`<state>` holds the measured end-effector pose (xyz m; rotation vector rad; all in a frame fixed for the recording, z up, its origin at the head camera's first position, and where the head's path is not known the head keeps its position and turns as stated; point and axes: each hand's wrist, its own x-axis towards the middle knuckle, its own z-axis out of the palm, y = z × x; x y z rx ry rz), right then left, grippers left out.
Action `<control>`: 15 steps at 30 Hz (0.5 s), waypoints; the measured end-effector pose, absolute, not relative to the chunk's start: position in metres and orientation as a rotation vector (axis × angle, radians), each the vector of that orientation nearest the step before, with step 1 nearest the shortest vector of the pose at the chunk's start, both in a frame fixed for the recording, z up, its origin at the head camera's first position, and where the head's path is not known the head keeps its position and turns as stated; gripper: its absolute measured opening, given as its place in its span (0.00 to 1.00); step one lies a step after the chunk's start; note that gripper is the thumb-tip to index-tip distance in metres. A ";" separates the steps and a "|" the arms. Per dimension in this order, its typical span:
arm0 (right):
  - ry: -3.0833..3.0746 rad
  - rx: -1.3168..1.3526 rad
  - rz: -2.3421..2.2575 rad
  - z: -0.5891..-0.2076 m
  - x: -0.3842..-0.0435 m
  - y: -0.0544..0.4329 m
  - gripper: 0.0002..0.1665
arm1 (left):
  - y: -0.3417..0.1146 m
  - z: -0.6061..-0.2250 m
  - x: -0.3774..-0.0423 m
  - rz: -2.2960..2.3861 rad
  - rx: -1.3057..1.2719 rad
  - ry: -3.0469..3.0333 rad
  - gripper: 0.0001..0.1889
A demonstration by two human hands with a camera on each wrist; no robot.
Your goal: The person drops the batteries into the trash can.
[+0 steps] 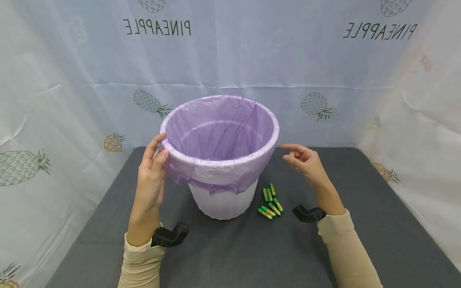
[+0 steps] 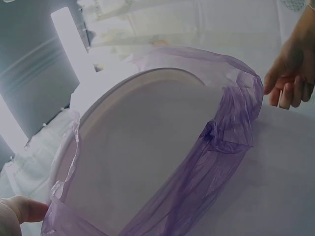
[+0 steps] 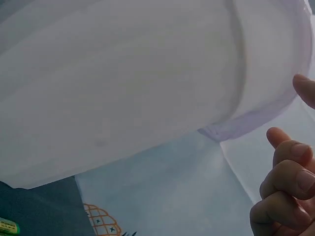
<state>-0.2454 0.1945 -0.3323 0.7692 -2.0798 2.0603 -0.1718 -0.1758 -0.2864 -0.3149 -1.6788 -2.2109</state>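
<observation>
Curtain (image 1: 248, 52): pale and pineapple-printed, closing off the far side at 12 o'clock and both flanks.
Table (image 1: 230, 256): dark grey; its far edge meets the curtain at 12 o'clock, the side edges spreading toward 8 and 4.
Bin (image 1: 223, 206): white, standing mouth up on the table, with a broad stretch of table surface at its 6 o'clock.
Bag (image 1: 219, 172): thin purple film lining the bin and folded over the rim, its loose skirt hanging lowest near 6 o'clock.
Left hand (image 1: 150, 176): at the rim between 8 and 9 o'clock; thumb and index finger apart, slightly bent, tips touching the film from outside; forearm rising from 6 o'clock.
Right hand (image 1: 307, 162): off the rim between 3 and 4 o'clock, holding nothing; index finger extended toward 9, thumb apart below it, other fingers loosely curled; forearm from 5 o'clock; a narrow gap to the film in the head view.
Batteries (image 1: 275, 209): small, green and gold, clustered loosely at 3 o'clock from the bin's base, toward 7 from the right hand.
</observation>
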 end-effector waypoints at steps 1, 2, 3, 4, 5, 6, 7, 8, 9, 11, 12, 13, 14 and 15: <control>-2.091 0.769 2.056 -0.336 -0.245 0.195 0.22 | -0.176 -0.287 -0.172 -2.212 -0.318 -1.677 0.20; -2.098 0.771 2.052 -0.339 -0.245 0.196 0.22 | -0.176 -0.287 -0.172 -2.213 -0.320 -1.674 0.20; -2.102 0.779 2.049 -0.342 -0.244 0.197 0.22 | -0.176 -0.287 -0.172 -2.213 -0.324 -1.672 0.20; -2.103 0.786 2.046 -0.345 -0.244 0.197 0.22 | -0.176 -0.287 -0.172 -2.212 -0.329 -1.670 0.20; -2.105 0.786 2.046 -0.346 -0.244 0.197 0.22 | -0.176 -0.287 -0.172 -2.212 -0.331 -1.668 0.20; -2.101 0.794 2.051 -0.348 -0.244 0.197 0.22 | -0.176 -0.286 -0.172 -2.211 -0.334 -1.665 0.20; -2.104 0.795 2.048 -0.349 -0.244 0.197 0.22 | -0.176 -0.286 -0.171 -2.210 -0.334 -1.663 0.20; -2.112 0.791 2.044 -0.350 -0.243 0.198 0.22 | -0.176 -0.286 -0.171 -2.207 -0.335 -1.662 0.20; -2.124 0.782 2.039 -0.352 -0.243 0.198 0.22 | -0.176 -0.286 -0.171 -2.205 -0.336 -1.663 0.20; -2.152 0.761 2.027 -0.356 -0.243 0.199 0.21 | -0.176 -0.286 -0.171 -2.202 -0.334 -1.667 0.20; -2.164 0.752 2.022 -0.359 -0.243 0.200 0.20 | -0.175 -0.286 -0.171 -2.202 -0.333 -1.669 0.20; -2.181 0.740 2.015 -0.361 -0.242 0.201 0.20 | -0.175 -0.286 -0.171 -2.204 -0.329 -1.670 0.20; -2.195 0.730 2.011 -0.364 -0.242 0.202 0.19 | -0.175 -0.286 -0.171 -2.205 -0.327 -1.672 0.20; -2.202 0.721 2.012 -0.367 -0.241 0.203 0.19 | -0.175 -0.286 -0.171 -2.207 -0.324 -1.674 0.20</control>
